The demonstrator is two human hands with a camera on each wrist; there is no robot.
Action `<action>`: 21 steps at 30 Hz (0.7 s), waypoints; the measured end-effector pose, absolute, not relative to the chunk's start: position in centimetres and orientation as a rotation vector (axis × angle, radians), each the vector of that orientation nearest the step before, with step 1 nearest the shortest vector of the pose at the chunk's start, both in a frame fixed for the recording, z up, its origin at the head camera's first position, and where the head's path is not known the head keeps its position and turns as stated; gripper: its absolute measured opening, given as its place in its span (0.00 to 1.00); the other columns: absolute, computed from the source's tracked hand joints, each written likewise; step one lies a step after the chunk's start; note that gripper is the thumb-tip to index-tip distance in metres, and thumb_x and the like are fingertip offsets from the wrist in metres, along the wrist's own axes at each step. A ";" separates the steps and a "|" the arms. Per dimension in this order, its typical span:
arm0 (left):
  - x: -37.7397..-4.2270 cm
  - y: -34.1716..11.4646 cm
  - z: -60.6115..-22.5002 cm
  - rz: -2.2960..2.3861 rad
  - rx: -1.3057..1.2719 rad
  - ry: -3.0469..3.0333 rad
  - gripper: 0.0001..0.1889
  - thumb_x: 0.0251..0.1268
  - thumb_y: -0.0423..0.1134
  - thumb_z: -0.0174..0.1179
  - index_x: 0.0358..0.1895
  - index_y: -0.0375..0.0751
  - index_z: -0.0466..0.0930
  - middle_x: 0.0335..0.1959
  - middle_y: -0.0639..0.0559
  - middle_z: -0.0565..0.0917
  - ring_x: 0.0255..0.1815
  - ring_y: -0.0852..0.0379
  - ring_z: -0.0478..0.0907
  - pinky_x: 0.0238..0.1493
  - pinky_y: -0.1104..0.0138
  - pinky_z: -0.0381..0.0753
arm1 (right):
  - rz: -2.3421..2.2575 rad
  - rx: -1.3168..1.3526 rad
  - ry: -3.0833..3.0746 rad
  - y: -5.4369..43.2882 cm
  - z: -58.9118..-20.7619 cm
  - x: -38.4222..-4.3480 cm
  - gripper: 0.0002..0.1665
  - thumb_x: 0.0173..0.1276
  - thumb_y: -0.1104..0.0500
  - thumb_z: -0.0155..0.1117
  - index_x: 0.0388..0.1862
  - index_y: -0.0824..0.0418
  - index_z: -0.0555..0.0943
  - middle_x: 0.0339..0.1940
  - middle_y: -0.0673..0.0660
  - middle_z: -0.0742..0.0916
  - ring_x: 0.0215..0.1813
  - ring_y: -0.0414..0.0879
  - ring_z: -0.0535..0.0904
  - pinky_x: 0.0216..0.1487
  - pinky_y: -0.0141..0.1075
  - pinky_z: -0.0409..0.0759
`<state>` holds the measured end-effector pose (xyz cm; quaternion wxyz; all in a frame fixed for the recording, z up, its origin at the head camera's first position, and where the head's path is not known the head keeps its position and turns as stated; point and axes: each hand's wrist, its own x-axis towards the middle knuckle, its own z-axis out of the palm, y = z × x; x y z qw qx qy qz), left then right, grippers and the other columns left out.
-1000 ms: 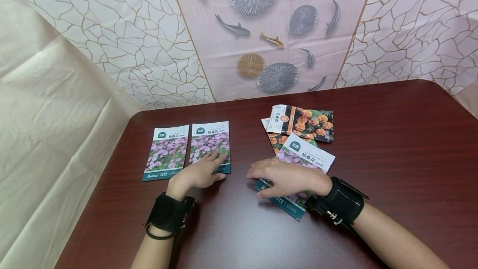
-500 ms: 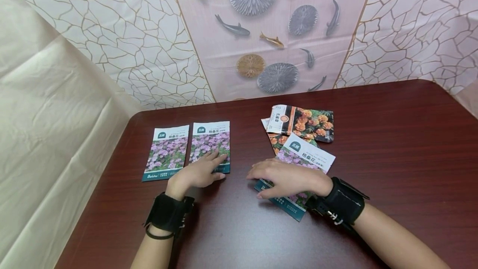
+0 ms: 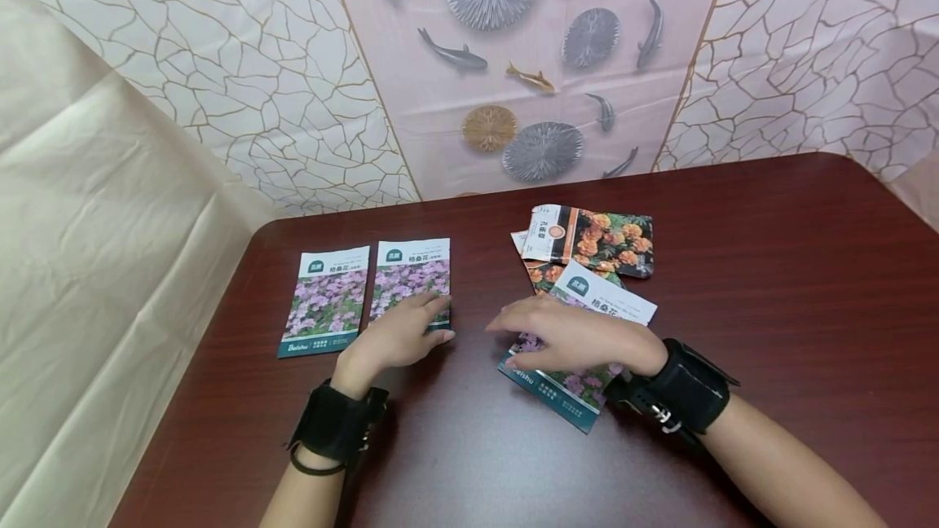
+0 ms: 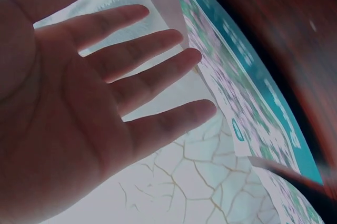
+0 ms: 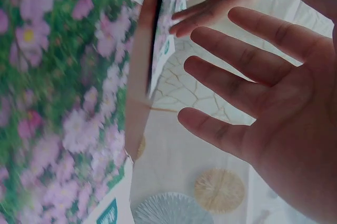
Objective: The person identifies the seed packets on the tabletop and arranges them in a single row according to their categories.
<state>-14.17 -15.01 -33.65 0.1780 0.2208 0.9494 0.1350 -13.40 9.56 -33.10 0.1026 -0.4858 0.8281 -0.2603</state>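
Note:
Two seed packets with pink flowers lie side by side at the left, the outer packet (image 3: 326,300) and the inner packet (image 3: 411,275). My left hand (image 3: 399,336) hovers over the lower part of the inner one. In the left wrist view its fingers (image 4: 152,79) are straight and spread, apart from the packets. A third pink-flower packet (image 3: 565,393) lies slanted at the right, beneath my right hand (image 3: 575,336). The right wrist view shows that hand's fingers (image 5: 237,81) extended, holding nothing, with the packet's flower print (image 5: 68,103) beside them.
Behind the slanted packet lie two orange-flower packets, an upper one (image 3: 612,243) crosswise over a lower one (image 3: 539,271). The dark red-brown table (image 3: 770,267) meets a patterned cloth backdrop (image 3: 506,88) at its far edge. A cream cloth (image 3: 110,267) hangs at the left.
Both hands have lifted slightly from the packets, and the right has shifted a little to the right. The packets lie about where they were; the head view has tilted slightly.

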 end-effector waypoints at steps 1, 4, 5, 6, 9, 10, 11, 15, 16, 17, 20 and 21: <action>-14.1 -14.8 -33.6 0.376 0.621 2.695 0.28 0.68 0.45 0.51 0.67 0.37 0.60 0.66 0.38 0.61 0.67 0.43 0.55 0.64 0.52 0.56 | -0.775 -1.434 2.449 9.7 -33.0 -13.5 0.24 0.65 0.53 0.60 0.57 0.63 0.74 0.55 0.56 0.79 0.59 0.50 0.71 0.58 0.45 0.69; -13.9 -13.9 -33.5 0.383 0.619 2.716 0.27 0.68 0.45 0.51 0.66 0.38 0.62 0.64 0.39 0.64 0.66 0.43 0.57 0.64 0.52 0.57 | -0.776 -1.427 2.474 10.2 -32.6 -13.8 0.24 0.66 0.54 0.59 0.57 0.63 0.74 0.55 0.56 0.79 0.59 0.50 0.71 0.57 0.45 0.70; -13.9 -13.6 -33.5 0.388 0.623 2.723 0.27 0.68 0.46 0.51 0.66 0.38 0.62 0.64 0.39 0.65 0.66 0.43 0.58 0.64 0.52 0.58 | -0.782 -1.425 2.479 10.4 -32.4 -13.9 0.23 0.66 0.54 0.59 0.57 0.63 0.74 0.54 0.57 0.79 0.58 0.50 0.72 0.56 0.45 0.70; -13.8 -13.3 -33.4 0.402 0.623 2.729 0.27 0.68 0.45 0.52 0.65 0.37 0.63 0.63 0.39 0.67 0.65 0.44 0.60 0.64 0.53 0.58 | -0.786 -1.419 2.485 10.6 -32.3 -14.1 0.23 0.66 0.54 0.59 0.57 0.63 0.74 0.54 0.57 0.79 0.58 0.50 0.72 0.55 0.44 0.71; -13.8 -12.5 -33.6 0.433 0.659 2.749 0.25 0.67 0.45 0.52 0.63 0.35 0.66 0.60 0.39 0.70 0.63 0.45 0.64 0.62 0.54 0.62 | -0.787 -1.349 2.518 11.4 -31.8 -14.4 0.24 0.67 0.54 0.58 0.58 0.64 0.73 0.55 0.58 0.79 0.57 0.51 0.72 0.54 0.45 0.72; -13.7 -12.2 -33.6 0.444 0.670 2.752 0.25 0.67 0.45 0.52 0.63 0.35 0.66 0.59 0.40 0.71 0.62 0.46 0.65 0.61 0.55 0.63 | -0.787 -1.320 2.531 11.7 -31.7 -14.5 0.24 0.67 0.54 0.58 0.59 0.64 0.73 0.55 0.58 0.78 0.57 0.51 0.73 0.54 0.45 0.72; -13.7 -11.9 -33.7 0.462 0.681 2.752 0.25 0.67 0.45 0.52 0.62 0.34 0.67 0.58 0.40 0.72 0.61 0.46 0.67 0.60 0.55 0.64 | -0.786 -1.296 2.550 12.0 -31.5 -14.6 0.24 0.66 0.54 0.58 0.59 0.64 0.73 0.55 0.58 0.79 0.56 0.51 0.73 0.54 0.46 0.72; -13.6 -10.9 -33.9 0.527 0.721 2.725 0.24 0.67 0.45 0.53 0.60 0.33 0.68 0.55 0.40 0.74 0.57 0.46 0.70 0.57 0.55 0.68 | -0.813 -1.197 2.601 13.4 -30.9 -15.1 0.25 0.66 0.56 0.58 0.59 0.66 0.72 0.55 0.61 0.79 0.56 0.54 0.73 0.53 0.48 0.72; -13.5 -10.6 -33.9 0.544 0.731 2.711 0.24 0.67 0.45 0.53 0.60 0.33 0.68 0.55 0.40 0.74 0.57 0.46 0.70 0.56 0.56 0.69 | -0.820 -1.177 2.616 13.8 -30.7 -15.2 0.25 0.66 0.56 0.59 0.59 0.67 0.72 0.54 0.61 0.79 0.56 0.54 0.74 0.53 0.48 0.72; -13.5 -10.4 -33.9 0.554 0.743 2.697 0.23 0.67 0.44 0.53 0.60 0.33 0.68 0.54 0.40 0.75 0.57 0.46 0.70 0.56 0.56 0.69 | -0.832 -1.154 2.627 14.2 -30.6 -15.3 0.25 0.65 0.56 0.59 0.58 0.67 0.73 0.54 0.61 0.79 0.55 0.54 0.74 0.53 0.49 0.72; -13.4 -9.8 -33.9 0.560 0.772 2.655 0.23 0.66 0.44 0.54 0.59 0.33 0.69 0.54 0.41 0.75 0.56 0.47 0.71 0.55 0.57 0.70 | -0.846 -1.072 2.659 15.3 -30.2 -15.7 0.24 0.65 0.57 0.60 0.58 0.67 0.73 0.53 0.61 0.80 0.53 0.55 0.75 0.50 0.50 0.73; -13.3 -9.6 -33.9 0.559 0.783 2.644 0.23 0.66 0.44 0.54 0.59 0.33 0.69 0.53 0.41 0.76 0.55 0.48 0.71 0.54 0.57 0.70 | -0.847 -1.049 2.665 15.7 -30.1 -15.9 0.24 0.65 0.57 0.60 0.58 0.67 0.73 0.53 0.61 0.80 0.53 0.55 0.75 0.50 0.50 0.73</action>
